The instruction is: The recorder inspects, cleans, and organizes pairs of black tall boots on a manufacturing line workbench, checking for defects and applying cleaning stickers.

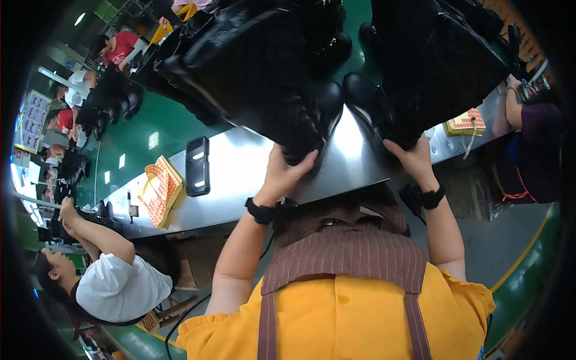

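Two tall black boots stand before me on the metal tabletop, toes pointing away. My left hand (285, 174) is wrapped round the heel end of the left boot (258, 75), thumb along its side. At the heel of the right boot (420, 72) my right hand (415, 155) grips in the same way, thumb toward the middle. The boots' toes come close together between my hands. The undersides of both heels and some of my fingers are hidden behind the boots.
More black boots (327, 45) crowd behind. On my left lie a dark phone-like case (197, 167) and a yellow patterned pad (162, 191); another patterned pad (465, 122) lies right. A co-worker in white (123, 282) sits at left, and a co-worker's arm (513, 102) reaches in at right.
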Tool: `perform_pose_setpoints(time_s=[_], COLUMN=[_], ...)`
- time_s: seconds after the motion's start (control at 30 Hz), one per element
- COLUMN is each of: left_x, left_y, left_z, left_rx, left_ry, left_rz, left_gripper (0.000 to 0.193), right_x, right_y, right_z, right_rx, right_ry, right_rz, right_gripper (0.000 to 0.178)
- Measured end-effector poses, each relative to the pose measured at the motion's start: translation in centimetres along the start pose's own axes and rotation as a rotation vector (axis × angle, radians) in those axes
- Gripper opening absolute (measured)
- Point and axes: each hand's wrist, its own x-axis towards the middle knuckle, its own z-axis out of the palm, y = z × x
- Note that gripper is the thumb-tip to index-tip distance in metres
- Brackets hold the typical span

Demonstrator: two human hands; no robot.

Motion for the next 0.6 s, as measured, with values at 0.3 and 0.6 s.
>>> perform_pose_setpoints(time_s=[0.3, 0.6], left_x=[0.5, 11.0], left_y=[4.5, 16.7], left_z=[-3.2, -17.4], left_rx=[0.141, -0.231], left_ry=[0.206, 0.913], left_rz=[0.358, 0.816], left_gripper=[0.078, 0.022], right_x=[-3.8, -4.9], right_y=[-0.5, -2.3], right_z=[-1.9, -0.1], right_rx=[-0.023, -0.162], right_ry=[0.503, 0.154], right_rz=[-0.458, -0.588], right_gripper=[0.073, 0.025])
